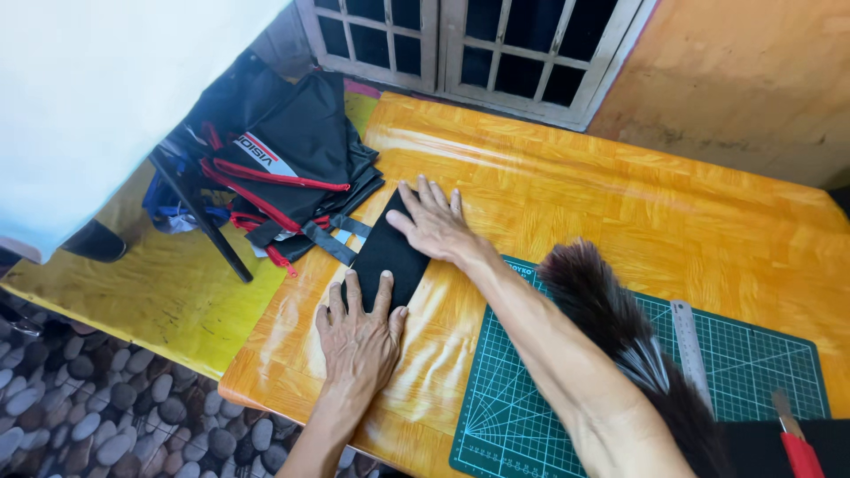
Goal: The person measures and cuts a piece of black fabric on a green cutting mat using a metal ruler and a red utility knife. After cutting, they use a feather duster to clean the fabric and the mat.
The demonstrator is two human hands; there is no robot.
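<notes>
Pebbled floor shows at the bottom left, and above it sits a glossy orange wood-pattern worktop [620, 204] that carries everything.

Nearest the camera, the left hand [359, 341] lies flat, fingers spread, with the fingertips pressing on the near end of a black fabric piece [387, 254]. So the grip is fully open on that side, palm down, nothing clasped. A bit further, the right hand [436, 223] does the same thing, flat and open on the far end of the same strip, pinning rather than holding.

The fabric itself is a narrow black rectangle lying at the worktop's left edge, between the two hands. It looks thin, soft and light — my guess is it'd flop if lifted from one end, and slide easily on that shiny surface. Best bet is to pinch it at a corner or along a short edge, or keep it flat under the palms.

Off to the right there's a green cutting mat [567, 389] with a steel ruler [689, 345], a red-handled cutter [797, 443] and something dark and feathery, a duster maybe.

No real containers in view — beyond the strip, a heap of black cloth with red trim [292, 168] just sits loose, partly on a yellow surface, and a barred window is behind it.
</notes>
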